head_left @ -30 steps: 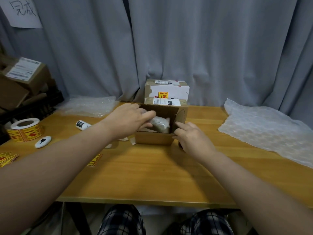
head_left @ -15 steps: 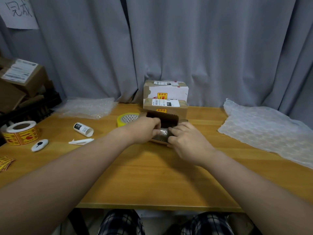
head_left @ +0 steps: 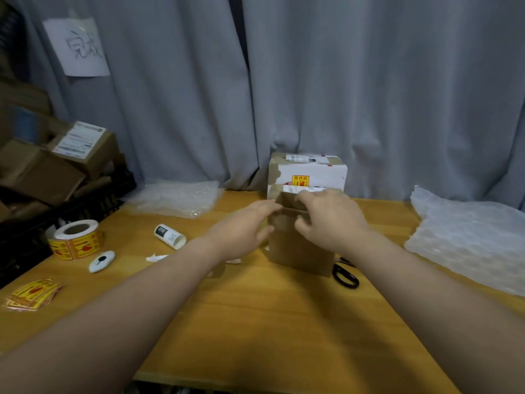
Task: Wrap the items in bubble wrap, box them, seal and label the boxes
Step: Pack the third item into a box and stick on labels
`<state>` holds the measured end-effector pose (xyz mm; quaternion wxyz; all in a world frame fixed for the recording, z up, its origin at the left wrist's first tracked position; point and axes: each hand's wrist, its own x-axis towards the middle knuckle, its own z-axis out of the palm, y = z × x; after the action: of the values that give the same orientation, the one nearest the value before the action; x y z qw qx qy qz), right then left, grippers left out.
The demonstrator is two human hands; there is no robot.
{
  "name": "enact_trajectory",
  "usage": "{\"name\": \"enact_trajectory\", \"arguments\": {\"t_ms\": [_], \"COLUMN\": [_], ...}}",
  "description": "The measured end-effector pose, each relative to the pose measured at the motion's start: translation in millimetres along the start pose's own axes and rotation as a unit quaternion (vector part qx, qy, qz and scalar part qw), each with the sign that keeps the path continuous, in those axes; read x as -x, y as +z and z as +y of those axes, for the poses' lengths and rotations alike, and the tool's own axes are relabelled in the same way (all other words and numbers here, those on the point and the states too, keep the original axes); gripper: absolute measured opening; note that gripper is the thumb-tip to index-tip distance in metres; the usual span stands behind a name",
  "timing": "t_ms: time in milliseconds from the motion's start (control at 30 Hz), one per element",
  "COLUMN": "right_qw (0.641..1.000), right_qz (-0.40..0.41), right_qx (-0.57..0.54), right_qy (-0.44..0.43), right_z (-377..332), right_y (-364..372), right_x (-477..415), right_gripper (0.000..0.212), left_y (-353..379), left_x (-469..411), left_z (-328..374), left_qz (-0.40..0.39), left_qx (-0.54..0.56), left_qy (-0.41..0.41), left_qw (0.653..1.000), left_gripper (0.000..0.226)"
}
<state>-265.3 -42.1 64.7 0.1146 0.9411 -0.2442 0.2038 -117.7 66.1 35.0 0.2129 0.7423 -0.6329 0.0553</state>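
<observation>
A small brown cardboard box (head_left: 298,248) stands upright in the middle of the wooden table (head_left: 255,322), its top flaps folded in. My left hand (head_left: 244,231) reaches its upper left edge with straight fingers that press on a flap. My right hand (head_left: 329,220) lies over the top, fingers curled over the far flap and thumb on the front face. The bubble-wrapped item is hidden inside the box.
Two labelled boxes (head_left: 309,172) are stacked just behind. Bubble wrap sheets lie at the right (head_left: 468,237) and back left (head_left: 176,197). Left of the box: a label roll (head_left: 75,243), a white bottle (head_left: 170,236), a cutter (head_left: 101,261), loose stickers (head_left: 32,294). Scissors (head_left: 345,275) lie by the box's right side.
The box lay on its side while my left hand pushed the wrapped item in; now it stands upright with both hands on its top flaps. The camera has tilted up.
</observation>
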Motion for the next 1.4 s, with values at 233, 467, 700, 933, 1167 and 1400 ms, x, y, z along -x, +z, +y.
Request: {"name": "enact_trajectory", "arguments": {"t_ms": [233, 467, 700, 933, 1167, 1400], "right_qw": [0.993, 0.980, 0.970, 0.965, 0.965, 0.916], "right_qz": [0.026, -0.143, -0.197, -0.208, -0.187, -0.064], "right_qx": [-0.070, -0.139, -0.141, -0.159, -0.181, -0.381], "right_qy": [-0.096, -0.017, -0.007, 0.020, 0.035, 0.107], "right_z": [-99, -141, -137, -114, -103, -112], "right_y": [30, 117, 177, 195, 190, 153], "right_x": [-95, -192, -238, -255, -255, -257], "right_gripper": [0.031, 0.034, 0.032, 0.044, 0.043, 0.055], "left_y": [-42, -54, -11, 28, 20, -44], "left_x": [21, 21, -62, -103, -99, -90], "left_z": [-123, -245, -306, -327, -334, -313], "left_qz": [0.053, 0.000, -0.011, -0.107, 0.054, 0.370], "left_qx": [-0.055, -0.084, -0.060, -0.115, 0.121, 0.125], "left_qy": [-0.140, -0.262, -0.264, -0.281, -0.356, -0.296], "left_qw": [0.987, 0.961, 0.963, 0.947, 0.925, 0.872], "left_gripper": [0.017, 0.024, 0.035, 0.047, 0.040, 0.027]}}
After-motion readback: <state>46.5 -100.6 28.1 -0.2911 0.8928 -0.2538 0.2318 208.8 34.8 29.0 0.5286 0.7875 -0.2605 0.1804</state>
